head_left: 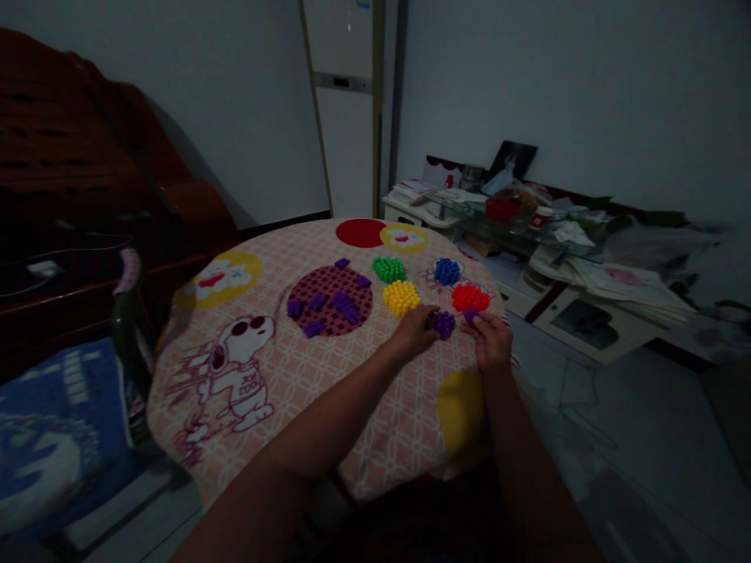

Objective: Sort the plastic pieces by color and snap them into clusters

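A small cluster of upright purple pegs (pixel 444 325) stands on the patterned tablecloth (pixel 328 375) between my two hands. My left hand (pixel 416 331) is at its left side, fingers curved and a little apart, with nothing visible in them. Whether the fingertips touch the cluster I cannot tell. On the other side, my right hand (pixel 494 341) pinches a purple toy piece (pixel 471 314) between thumb and fingers. Beyond the hands stand tight groups of yellow pegs (pixel 402 297), red pegs (pixel 471 297), blue pegs (pixel 447 271) and green pegs (pixel 389 269).
Several loose purple pieces (pixel 346 307) lie on the dark round print left of the groups. A wooden bench (pixel 111 172) and a chair with a blue cushion (pixel 64 438) are at the left. A cluttered glass-topped cabinet (pixel 575 313) runs along the right wall.
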A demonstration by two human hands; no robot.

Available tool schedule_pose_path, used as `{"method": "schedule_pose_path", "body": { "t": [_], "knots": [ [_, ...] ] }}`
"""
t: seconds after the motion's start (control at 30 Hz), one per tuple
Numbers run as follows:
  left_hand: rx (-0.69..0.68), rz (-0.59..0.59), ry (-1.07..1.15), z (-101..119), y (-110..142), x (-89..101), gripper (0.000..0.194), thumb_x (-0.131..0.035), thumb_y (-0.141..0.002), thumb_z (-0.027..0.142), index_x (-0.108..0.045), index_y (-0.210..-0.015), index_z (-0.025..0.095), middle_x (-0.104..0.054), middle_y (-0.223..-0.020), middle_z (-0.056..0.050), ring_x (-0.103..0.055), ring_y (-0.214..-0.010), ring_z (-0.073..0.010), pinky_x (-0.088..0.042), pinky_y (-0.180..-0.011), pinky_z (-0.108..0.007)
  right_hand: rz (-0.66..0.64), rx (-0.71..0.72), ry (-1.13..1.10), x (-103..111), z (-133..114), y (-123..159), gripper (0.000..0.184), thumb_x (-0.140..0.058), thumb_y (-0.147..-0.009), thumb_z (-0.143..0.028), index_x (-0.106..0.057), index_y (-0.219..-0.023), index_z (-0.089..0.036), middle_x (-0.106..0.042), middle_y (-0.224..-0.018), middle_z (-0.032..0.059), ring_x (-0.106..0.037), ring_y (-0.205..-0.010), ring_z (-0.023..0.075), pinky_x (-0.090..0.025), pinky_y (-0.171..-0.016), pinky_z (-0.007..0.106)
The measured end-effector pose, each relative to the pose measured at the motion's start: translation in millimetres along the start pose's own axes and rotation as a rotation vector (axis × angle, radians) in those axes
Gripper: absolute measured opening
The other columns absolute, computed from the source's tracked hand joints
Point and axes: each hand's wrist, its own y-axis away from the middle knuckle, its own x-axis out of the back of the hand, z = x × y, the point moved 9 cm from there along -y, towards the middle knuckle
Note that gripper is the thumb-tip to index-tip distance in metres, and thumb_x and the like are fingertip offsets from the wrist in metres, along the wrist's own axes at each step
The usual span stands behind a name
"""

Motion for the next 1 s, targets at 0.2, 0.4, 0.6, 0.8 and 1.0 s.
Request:
{"method": "schedule_pose_path", "body": {
  "t": [0.2, 0.4, 0.6, 0.8, 1.0],
  "knots": [
    [0.002, -0.008, -0.04, -1.2, 0.1, 2.3, 0.059, -0.071, -0.066, 0.01, -0.063, -0.125, 0.011, -0.071, -0.11, -0.01, -0.066, -0.092, -0.0178, -0.053, -0.087, -0.032, 0.073, 0.097, 0.259, 7.4, 1.1, -3.4, 0.029, -0.085, -0.052, -0.027, -0.068, -0.073, -0.017, -0.064, -0.057, -0.0043, -0.056, -0.049, 0.0108, -0.046, -0.049, 0.024],
    [-0.05, 0.07, -0.015, 1.4, 2.4, 4.8, 0.05, -0.066, -0.075, 0.014, -0.064, -0.125, 0.011, -0.072, -0.108, -0.011, -0.066, -0.085, -0.0158, -0.054, -0.081, -0.029, 0.054, 0.051, 0.172, 2.8, -0.2, 0.7, 0.033, -0.081, -0.059, -0.032, -0.07, -0.086, -0.016, -0.066, -0.056, -0.0024, -0.06, -0.045, 0.0137, -0.049, -0.044, 0.025],
    [-0.058, 0.069, -0.055, 6.2, 4.3, 8.0, 0.057, -0.068, -0.072, 0.014, -0.062, -0.129, 0.01, -0.07, -0.115, -0.012, -0.066, -0.09, -0.0197, -0.054, -0.085, -0.033, -0.04, -0.015, 0.101, -5.5, -3.3, 6.4, 0.036, -0.081, -0.065, -0.035, -0.072, -0.094, -0.016, -0.07, -0.059, 0.0009, -0.059, -0.043, 0.013, -0.048, -0.037, 0.023],
    [-0.296, 0.085, -0.131, 45.7, 11.6, 15.8, 0.063, -0.081, -0.071, 0.033, -0.063, -0.129, 0.016, -0.065, -0.129, -0.014, -0.057, -0.121, -0.0287, -0.041, -0.107, -0.042, -0.178, -0.077, 0.038, -16.2, -6.5, 13.2, 0.031, -0.08, -0.066, -0.035, -0.073, -0.091, -0.018, -0.07, -0.06, 0.0012, -0.056, -0.042, 0.0119, -0.044, -0.035, 0.022],
    [-0.326, 0.02, -0.12, 58.2, 16.0, 6.0, 0.035, -0.069, -0.086, 0.033, -0.071, -0.118, 0.021, -0.072, -0.108, -0.009, -0.063, -0.103, -0.023, -0.046, -0.097, -0.036, -0.297, -0.131, 0.097, -27.0, -0.9, 20.7, 0.031, -0.079, -0.069, -0.032, -0.074, -0.096, -0.017, -0.064, -0.052, -0.0023, -0.052, -0.038, 0.0103, -0.041, -0.034, 0.021]
  ]
}}
